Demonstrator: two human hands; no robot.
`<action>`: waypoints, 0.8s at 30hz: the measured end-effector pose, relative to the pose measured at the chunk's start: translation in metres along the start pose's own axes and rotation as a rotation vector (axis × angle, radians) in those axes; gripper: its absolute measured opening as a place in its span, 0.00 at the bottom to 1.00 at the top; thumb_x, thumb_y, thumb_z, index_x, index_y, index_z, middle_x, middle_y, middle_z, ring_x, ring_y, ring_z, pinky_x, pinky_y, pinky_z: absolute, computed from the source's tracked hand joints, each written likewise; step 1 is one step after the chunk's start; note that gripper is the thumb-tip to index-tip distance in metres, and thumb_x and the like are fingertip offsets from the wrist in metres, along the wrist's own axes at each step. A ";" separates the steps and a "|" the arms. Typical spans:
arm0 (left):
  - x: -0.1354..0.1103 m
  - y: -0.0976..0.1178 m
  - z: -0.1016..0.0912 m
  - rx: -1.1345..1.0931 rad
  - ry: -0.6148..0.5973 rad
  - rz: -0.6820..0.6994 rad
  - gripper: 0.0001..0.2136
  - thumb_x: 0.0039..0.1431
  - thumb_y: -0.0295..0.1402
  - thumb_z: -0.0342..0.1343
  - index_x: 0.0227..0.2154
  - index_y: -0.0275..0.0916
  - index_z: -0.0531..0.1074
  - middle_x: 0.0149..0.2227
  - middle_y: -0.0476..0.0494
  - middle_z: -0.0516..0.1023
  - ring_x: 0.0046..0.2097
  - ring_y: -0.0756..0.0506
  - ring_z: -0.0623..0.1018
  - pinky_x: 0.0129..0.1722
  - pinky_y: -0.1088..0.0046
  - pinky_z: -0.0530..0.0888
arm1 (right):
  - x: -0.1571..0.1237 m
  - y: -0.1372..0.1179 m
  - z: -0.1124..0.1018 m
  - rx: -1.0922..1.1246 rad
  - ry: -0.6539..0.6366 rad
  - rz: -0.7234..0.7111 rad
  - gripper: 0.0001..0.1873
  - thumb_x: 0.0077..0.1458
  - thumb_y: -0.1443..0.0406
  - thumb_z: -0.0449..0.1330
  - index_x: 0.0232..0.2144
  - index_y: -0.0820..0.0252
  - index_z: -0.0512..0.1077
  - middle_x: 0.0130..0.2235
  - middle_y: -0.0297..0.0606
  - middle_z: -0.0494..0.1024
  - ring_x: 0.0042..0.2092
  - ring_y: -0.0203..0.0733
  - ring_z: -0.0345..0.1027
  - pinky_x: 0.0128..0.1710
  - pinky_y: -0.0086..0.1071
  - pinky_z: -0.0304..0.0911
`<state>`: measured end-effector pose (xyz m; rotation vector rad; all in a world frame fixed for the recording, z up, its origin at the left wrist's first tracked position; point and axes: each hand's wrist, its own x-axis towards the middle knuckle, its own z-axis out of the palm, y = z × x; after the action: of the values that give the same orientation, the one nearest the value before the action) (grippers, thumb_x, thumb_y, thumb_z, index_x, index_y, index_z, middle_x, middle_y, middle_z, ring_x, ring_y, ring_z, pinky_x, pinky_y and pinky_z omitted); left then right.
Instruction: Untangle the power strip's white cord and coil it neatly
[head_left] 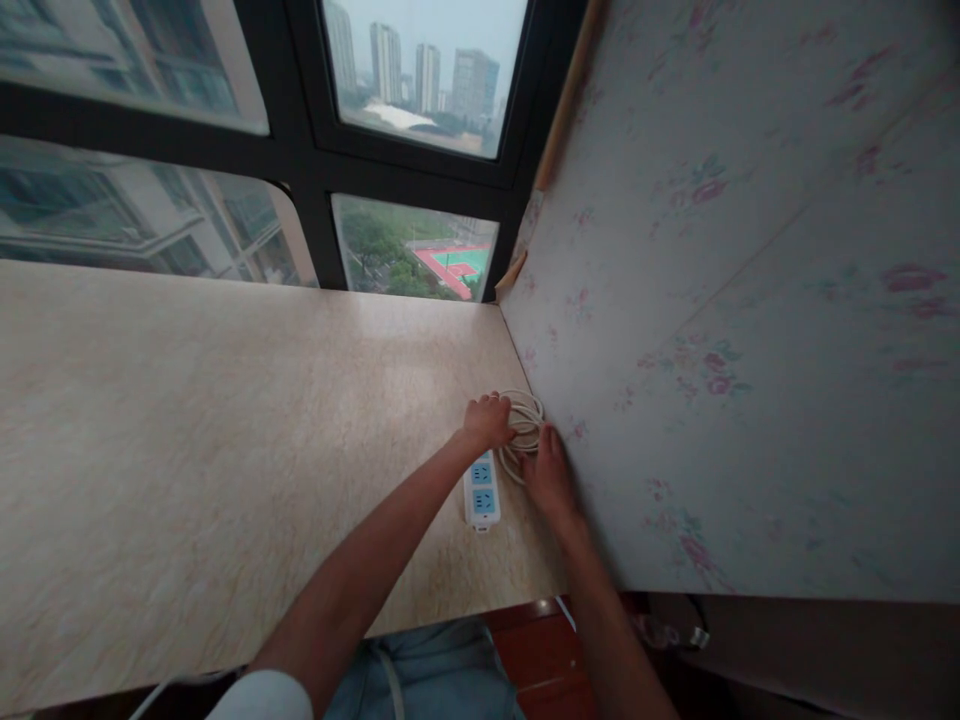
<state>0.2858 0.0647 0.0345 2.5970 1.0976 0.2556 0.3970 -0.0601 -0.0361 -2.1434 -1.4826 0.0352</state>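
Observation:
A coiled white power cord lies on the stone-look window sill, close against the papered wall. My left hand is closed on the left side of the coil, its fingers curled over the loops. On the right side, my right hand grips the coil between thumb and fingers, between it and the wall. A white power strip with blue socket faces lies just below my left hand, which hides its far end.
The pale marbled sill stretches to the left. Dark window frames rise behind it. The floral wall bounds the right side. Below the sill's front edge are a red-brown surface and a dark cable with a plug.

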 end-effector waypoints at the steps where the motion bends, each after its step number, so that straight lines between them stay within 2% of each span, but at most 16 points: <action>1: 0.006 -0.001 0.001 -0.001 -0.022 -0.010 0.25 0.55 0.44 0.58 0.51 0.33 0.68 0.53 0.27 0.72 0.55 0.32 0.71 0.51 0.53 0.68 | 0.004 0.001 0.006 0.000 0.003 0.003 0.35 0.59 0.63 0.52 0.64 0.77 0.50 0.65 0.64 0.54 0.67 0.57 0.47 0.63 0.49 0.52; 3: 0.016 -0.006 0.004 -0.007 -0.045 -0.027 0.25 0.57 0.48 0.54 0.49 0.33 0.70 0.50 0.27 0.74 0.53 0.32 0.72 0.48 0.54 0.70 | 0.013 0.001 0.013 -0.014 0.026 0.011 0.34 0.59 0.63 0.52 0.63 0.79 0.54 0.64 0.65 0.57 0.66 0.57 0.49 0.63 0.49 0.51; 6: 0.024 -0.013 0.010 -0.015 -0.047 -0.041 0.27 0.62 0.51 0.45 0.49 0.32 0.70 0.51 0.26 0.73 0.55 0.32 0.70 0.49 0.53 0.69 | 0.023 -0.002 0.018 -0.044 0.071 0.007 0.31 0.60 0.62 0.51 0.61 0.79 0.58 0.62 0.65 0.61 0.65 0.57 0.53 0.62 0.49 0.52; 12: 0.018 -0.021 0.019 -0.056 0.053 -0.053 0.24 0.68 0.44 0.35 0.53 0.34 0.68 0.53 0.30 0.72 0.57 0.33 0.67 0.53 0.51 0.65 | 0.022 -0.006 0.023 -0.001 0.164 0.008 0.31 0.63 0.56 0.47 0.60 0.75 0.61 0.62 0.61 0.63 0.64 0.55 0.54 0.62 0.49 0.52; 17: 0.022 -0.030 0.024 -0.133 0.059 -0.073 0.20 0.66 0.36 0.43 0.59 0.43 0.66 0.55 0.36 0.73 0.56 0.35 0.69 0.51 0.54 0.68 | 0.019 -0.002 0.023 0.177 0.244 0.038 0.30 0.64 0.53 0.45 0.59 0.68 0.64 0.64 0.55 0.60 0.65 0.51 0.53 0.63 0.48 0.51; 20: 0.027 -0.035 0.025 -0.184 0.067 -0.109 0.20 0.63 0.33 0.47 0.57 0.46 0.70 0.55 0.40 0.75 0.54 0.38 0.72 0.52 0.60 0.69 | 0.023 -0.001 0.021 0.266 0.295 -0.003 0.28 0.64 0.53 0.47 0.58 0.67 0.65 0.64 0.54 0.60 0.65 0.50 0.53 0.63 0.48 0.51; 24: 0.030 -0.039 0.027 -0.234 0.082 -0.153 0.18 0.62 0.31 0.49 0.53 0.46 0.74 0.51 0.43 0.78 0.52 0.41 0.75 0.52 0.67 0.70 | 0.034 -0.001 0.022 0.330 0.342 -0.107 0.24 0.63 0.55 0.49 0.55 0.62 0.66 0.60 0.51 0.66 0.62 0.49 0.58 0.62 0.51 0.54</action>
<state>0.2878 0.1062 -0.0031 2.3030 1.2091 0.4300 0.4028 -0.0207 -0.0449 -1.7071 -1.2870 -0.1124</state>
